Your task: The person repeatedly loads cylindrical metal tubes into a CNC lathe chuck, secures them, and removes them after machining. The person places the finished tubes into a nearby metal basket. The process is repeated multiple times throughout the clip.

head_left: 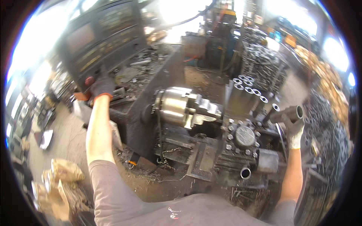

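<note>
My left hand [102,86], in a dark glove with an orange cuff, reaches to the lower edge of the machine's control panel [102,35]. A red knob [89,81] sits just beside it; the fingers blend into the dark panel and are blurred. On the right, my right hand [295,130], in a grey glove with a white cuff, grips a short metal tube [290,113] with its open end up to the right. Between my arms sits the lathe's shiny chuck [175,105], its stepped jaws [203,107] showing no workpiece.
Right of the chuck stands a tool turret [245,136] ringed with bolts. Behind it several metal tubes [249,92] stand upright. Heaped metal parts [324,124] lie far right, metal scraps [139,66] on the ledge by the panel, and crumpled brown paper sacks [64,180] on the floor lower left.
</note>
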The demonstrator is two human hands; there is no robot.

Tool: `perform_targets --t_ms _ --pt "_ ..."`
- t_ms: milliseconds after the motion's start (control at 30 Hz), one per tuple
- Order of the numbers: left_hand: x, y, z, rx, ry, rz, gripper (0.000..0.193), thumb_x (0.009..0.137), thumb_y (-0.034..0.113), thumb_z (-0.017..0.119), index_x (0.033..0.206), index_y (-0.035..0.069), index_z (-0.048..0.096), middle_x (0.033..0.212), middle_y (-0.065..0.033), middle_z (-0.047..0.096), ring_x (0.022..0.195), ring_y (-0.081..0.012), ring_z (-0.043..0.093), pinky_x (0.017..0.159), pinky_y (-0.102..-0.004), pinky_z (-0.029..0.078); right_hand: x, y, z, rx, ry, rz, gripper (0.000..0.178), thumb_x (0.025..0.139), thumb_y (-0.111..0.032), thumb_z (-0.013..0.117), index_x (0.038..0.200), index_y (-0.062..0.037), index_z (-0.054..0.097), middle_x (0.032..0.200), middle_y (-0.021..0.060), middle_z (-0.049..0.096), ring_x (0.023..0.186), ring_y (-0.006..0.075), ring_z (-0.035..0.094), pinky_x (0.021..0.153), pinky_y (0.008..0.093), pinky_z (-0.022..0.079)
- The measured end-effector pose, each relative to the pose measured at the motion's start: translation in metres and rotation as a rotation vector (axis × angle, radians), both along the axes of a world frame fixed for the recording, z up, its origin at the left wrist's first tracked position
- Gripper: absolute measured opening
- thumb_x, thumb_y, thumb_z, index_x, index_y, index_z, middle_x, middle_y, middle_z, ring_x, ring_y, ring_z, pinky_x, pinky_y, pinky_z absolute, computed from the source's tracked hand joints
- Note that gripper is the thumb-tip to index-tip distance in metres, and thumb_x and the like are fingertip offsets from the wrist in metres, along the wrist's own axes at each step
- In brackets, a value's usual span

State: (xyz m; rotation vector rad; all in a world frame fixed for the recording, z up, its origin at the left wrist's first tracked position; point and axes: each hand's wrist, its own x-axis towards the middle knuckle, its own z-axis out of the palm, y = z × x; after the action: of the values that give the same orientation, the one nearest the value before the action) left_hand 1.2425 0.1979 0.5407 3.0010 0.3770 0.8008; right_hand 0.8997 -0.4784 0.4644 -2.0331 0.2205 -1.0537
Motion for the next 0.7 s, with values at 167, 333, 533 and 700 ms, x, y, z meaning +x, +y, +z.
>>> perform_targets --t_ms 167,333,533,700 --pt "-0.038 -0.037 -0.009 -0.077 -0.238 -0.139 0.068 0.107 0.040 0.050 0.168 0.021 0.026 0.144 -0.0282 0.064 0.123 -0.0472 0.068 0.097 -0.0586 0.054 -0.101 0.022 0.028 0.111 -0.201 0.023 0.044 0.093 -0.010 0.068 0.131 0.0089 0.061 0.109 0.0155 0.073 0.085 0.0168 0.071 0.070 0.0280 0.059" --pt "-0.225 -0.105 -0.126 -0.329 -0.407 -0.755 0.037 0.099 0.009 0.070 0.134 0.000 0.066 0.114 -0.0214 0.075 0.093 -0.0322 0.075 0.085 -0.0429 0.060 -0.157 0.078 0.034 -0.015 -0.233 0.145 0.027 0.084 -0.008 0.064 0.105 0.0084 0.067 0.103 0.0180 0.074 0.081 0.0215 0.074 0.057 0.0269 0.062" --pt "-0.398 -0.150 -0.258 -1.170 0.487 -0.455 0.030 0.098 0.011 0.074 0.125 0.000 0.071 0.119 -0.0070 0.072 0.106 -0.0144 0.067 0.096 -0.0316 0.055 -0.164 0.101 0.001 -0.293 0.027 1.023 0.035 0.086 -0.010 0.079 0.120 -0.0016 0.077 0.110 0.0203 0.079 0.087 0.0293 0.078 0.079 0.0431 0.066" --pt "-0.485 -0.194 -0.249 -1.182 0.645 -0.726 0.057 0.093 0.018 0.081 0.143 0.004 0.059 0.124 -0.0080 0.071 0.112 -0.0214 0.069 0.101 -0.0405 0.056 -0.150 0.168 -0.081 0.144 0.162 1.201 0.041 0.082 -0.015 0.091 0.120 -0.0084 0.075 0.112 0.0085 0.079 0.100 0.0237 0.076 0.090 0.0366 0.063"
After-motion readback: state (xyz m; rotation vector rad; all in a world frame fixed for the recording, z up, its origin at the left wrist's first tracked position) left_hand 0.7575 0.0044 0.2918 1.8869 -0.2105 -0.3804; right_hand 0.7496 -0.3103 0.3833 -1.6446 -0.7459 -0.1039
